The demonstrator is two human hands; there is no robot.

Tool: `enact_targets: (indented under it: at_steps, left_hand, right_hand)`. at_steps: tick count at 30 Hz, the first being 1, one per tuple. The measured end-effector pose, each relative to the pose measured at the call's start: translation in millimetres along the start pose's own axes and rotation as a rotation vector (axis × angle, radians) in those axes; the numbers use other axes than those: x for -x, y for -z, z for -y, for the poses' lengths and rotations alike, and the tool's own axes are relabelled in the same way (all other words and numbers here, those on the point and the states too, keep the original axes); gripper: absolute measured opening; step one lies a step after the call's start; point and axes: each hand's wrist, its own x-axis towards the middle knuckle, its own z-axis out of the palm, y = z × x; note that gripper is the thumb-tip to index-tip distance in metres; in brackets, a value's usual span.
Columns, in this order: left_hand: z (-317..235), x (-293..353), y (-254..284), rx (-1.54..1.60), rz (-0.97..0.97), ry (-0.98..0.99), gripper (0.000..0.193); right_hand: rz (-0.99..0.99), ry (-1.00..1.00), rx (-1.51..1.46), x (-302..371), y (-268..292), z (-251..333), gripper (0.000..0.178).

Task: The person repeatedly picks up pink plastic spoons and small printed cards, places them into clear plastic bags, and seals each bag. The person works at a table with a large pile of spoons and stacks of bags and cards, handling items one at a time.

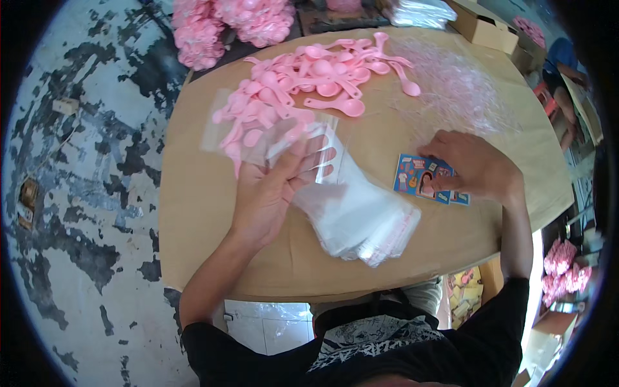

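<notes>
My left hand [267, 193] is closed on a clear plastic bag [216, 132], thumb in front, with some fingers showing through the film. Under and beside it, a fanned stack of clear plastic bags [361, 222] lies on the table. My right hand [477, 164] bends over a few small blue printed cards [412, 177], its thumb and fingers gripping at the top card and hiding part of it. Beyond my left hand spreads a heap of pink plastic spoons [322, 71]; some of them show through the bag.
Brown covering lies over the table [213, 258]. A tangle of thin clear strips [458, 87] sits at the far right. Bundles of pink pieces [235, 26] and a cardboard box [483, 26] stand past the far edge. Another person [561, 64] is at the right.
</notes>
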Motion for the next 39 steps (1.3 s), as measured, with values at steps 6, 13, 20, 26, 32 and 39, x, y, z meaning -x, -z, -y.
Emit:
enact_targets:
  at_steps: [6, 13, 20, 26, 32, 39]
  left_hand:
    - [-2, 0, 11, 0.204, -0.016, 0.042, 0.038]
    - [2, 0, 8, -0.035, -0.063, -0.079, 0.038]
    - [2, 4, 4, -0.033, -0.026, -0.082, 0.04]
    - [3, 7, -3, -0.107, -0.004, -0.046, 0.043]
    - [2, 7, -4, -0.083, 0.002, -0.079, 0.042]
    - [6, 7, -2, -0.104, -0.005, -0.085, 0.039]
  right_hand:
    - [-0.03, -0.124, -0.213, -10, 10, 2, 0.031]
    - [-0.252, -0.077, -0.574, -22, 1, 6, 0.027]
    - [-0.136, 0.002, -0.938, -33, -22, 48, 0.03]
    - [-0.279, 0.146, -0.948, -40, -39, 62, 0.021]
    - [-0.246, 0.06, -0.888, -37, -36, 63, 0.021]
    - [-0.246, 0.037, -0.829, -32, -29, 68, 0.019]
